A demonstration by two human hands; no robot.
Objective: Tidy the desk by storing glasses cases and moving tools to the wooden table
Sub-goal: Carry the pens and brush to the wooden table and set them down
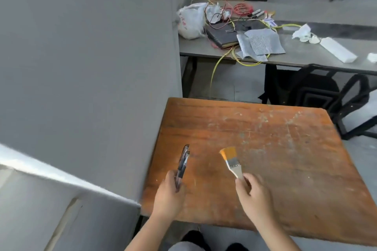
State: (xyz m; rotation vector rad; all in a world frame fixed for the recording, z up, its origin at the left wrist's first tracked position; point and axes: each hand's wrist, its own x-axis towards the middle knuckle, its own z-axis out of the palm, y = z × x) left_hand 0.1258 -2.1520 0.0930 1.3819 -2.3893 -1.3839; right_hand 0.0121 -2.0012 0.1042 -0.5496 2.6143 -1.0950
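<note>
Standing over the worn wooden table point(265, 149), you hold your left hand point(169, 193) with fingers clamped on a dark bundle of pens point(182, 166), and your right hand point(254, 191) gripping a paintbrush point(231, 161) by its handle.

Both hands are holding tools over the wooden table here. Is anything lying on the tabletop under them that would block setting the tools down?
Nothing visible does. The left hand holds dark pens or markers and the right hand holds a paintbrush above the wooden table, whose worn top shows only scuffs and paint specks beneath them.
</note>
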